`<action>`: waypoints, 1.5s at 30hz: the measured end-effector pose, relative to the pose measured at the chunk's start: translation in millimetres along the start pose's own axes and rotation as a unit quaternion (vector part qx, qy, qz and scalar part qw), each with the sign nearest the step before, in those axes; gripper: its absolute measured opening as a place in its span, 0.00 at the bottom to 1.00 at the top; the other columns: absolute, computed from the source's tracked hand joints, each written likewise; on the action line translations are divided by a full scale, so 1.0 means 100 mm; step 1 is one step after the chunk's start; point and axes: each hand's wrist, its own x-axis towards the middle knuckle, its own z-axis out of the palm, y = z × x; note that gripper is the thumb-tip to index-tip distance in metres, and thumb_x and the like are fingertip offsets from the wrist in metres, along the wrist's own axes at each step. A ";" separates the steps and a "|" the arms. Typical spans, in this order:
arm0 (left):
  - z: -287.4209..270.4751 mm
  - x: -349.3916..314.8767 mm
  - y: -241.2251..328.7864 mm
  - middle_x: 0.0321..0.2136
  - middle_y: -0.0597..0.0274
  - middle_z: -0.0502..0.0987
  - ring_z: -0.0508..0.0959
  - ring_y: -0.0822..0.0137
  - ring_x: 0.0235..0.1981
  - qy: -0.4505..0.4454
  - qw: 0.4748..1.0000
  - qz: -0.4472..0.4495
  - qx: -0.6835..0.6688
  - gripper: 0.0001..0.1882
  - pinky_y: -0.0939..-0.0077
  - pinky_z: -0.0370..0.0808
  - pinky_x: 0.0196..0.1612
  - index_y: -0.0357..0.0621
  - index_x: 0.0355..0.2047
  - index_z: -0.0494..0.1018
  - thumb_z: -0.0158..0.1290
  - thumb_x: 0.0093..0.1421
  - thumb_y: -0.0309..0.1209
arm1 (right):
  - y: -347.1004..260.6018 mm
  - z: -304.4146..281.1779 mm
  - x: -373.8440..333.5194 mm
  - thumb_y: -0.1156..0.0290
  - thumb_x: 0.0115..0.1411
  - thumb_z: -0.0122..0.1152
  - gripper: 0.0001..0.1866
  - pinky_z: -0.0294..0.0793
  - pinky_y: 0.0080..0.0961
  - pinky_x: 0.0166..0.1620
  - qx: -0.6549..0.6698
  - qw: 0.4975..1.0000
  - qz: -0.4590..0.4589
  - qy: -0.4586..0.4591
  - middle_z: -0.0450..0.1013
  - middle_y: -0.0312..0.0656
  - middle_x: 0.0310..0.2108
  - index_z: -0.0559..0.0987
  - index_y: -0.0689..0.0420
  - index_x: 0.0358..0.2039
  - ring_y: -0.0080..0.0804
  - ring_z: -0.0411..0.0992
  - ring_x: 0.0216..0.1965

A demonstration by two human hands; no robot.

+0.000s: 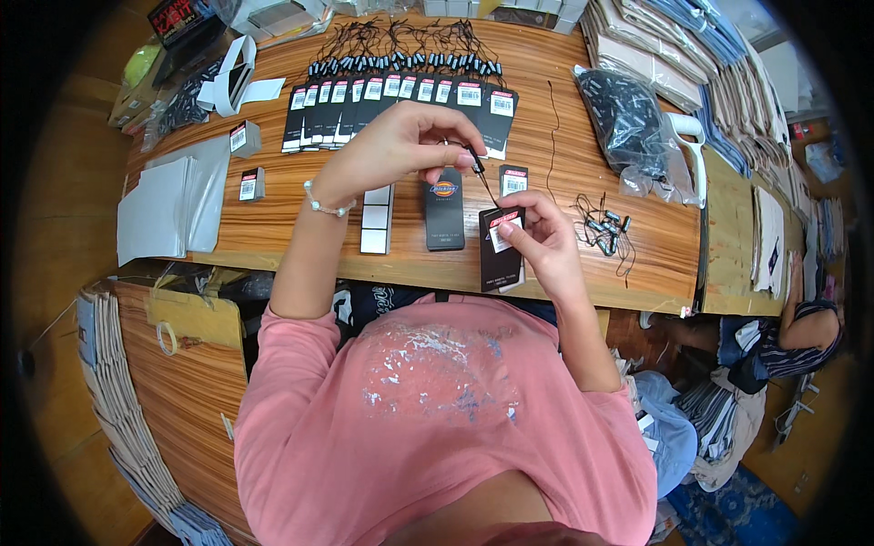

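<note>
My left hand pinches the black plastic end of a hang tag string above the table's front part. From there the thin cord runs down to the top of a black hang tag. That tag, with a white barcode sticker on it, is gripped between the thumb and fingers of my right hand, near the table edge. Just left of it lies a stack of black hang tags. A strip of white labels is beside that stack. Several loose strings lie to the right of my right hand.
Strung black tags form an overlapping row at the back. Small sticker stacks and white sheets lie left. A plastic bag of strings and folded garments occupy the right. Another person is at far right.
</note>
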 end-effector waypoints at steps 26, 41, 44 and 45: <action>-1.21 2.35 -0.28 0.19 0.67 0.73 0.69 0.80 0.17 0.229 0.958 0.167 -0.032 0.06 0.87 0.68 0.19 0.38 0.28 0.75 0.52 0.55 0.28 | 0.39 -0.55 2.16 0.78 0.41 0.67 0.16 0.70 0.22 0.25 -0.314 0.946 -0.029 0.077 0.72 0.41 0.23 0.75 0.64 0.34 0.28 0.72 0.23; -1.23 2.25 -0.76 0.34 0.50 0.76 0.77 0.61 0.30 0.261 0.888 0.161 0.342 0.23 0.74 0.74 0.33 0.43 0.50 0.65 0.52 0.56 0.37 | 0.31 -0.54 1.95 0.61 0.45 0.64 0.15 0.65 0.37 0.45 -0.623 0.761 -0.114 0.141 0.69 0.42 0.38 0.79 0.49 0.35 0.42 0.64 0.45; -0.97 1.56 -0.56 0.27 0.58 0.76 0.75 0.67 0.26 0.239 0.845 0.220 0.426 0.18 0.76 0.72 0.30 0.43 0.44 0.71 0.52 0.55 0.38 | 0.14 -0.67 1.44 0.62 0.49 0.61 0.14 0.64 0.36 0.45 -0.563 0.803 -0.151 0.125 0.69 0.46 0.36 0.78 0.55 0.34 0.44 0.65 0.42; -0.84 1.24 -0.42 0.29 0.56 0.76 0.75 0.62 0.29 0.218 0.875 0.181 0.392 0.19 0.71 0.71 0.34 0.43 0.45 0.69 0.52 0.55 0.38 | 0.14 -0.66 1.24 0.62 0.49 0.61 0.14 0.64 0.35 0.45 -0.557 0.812 -0.136 0.108 0.69 0.46 0.36 0.78 0.56 0.34 0.44 0.65 0.41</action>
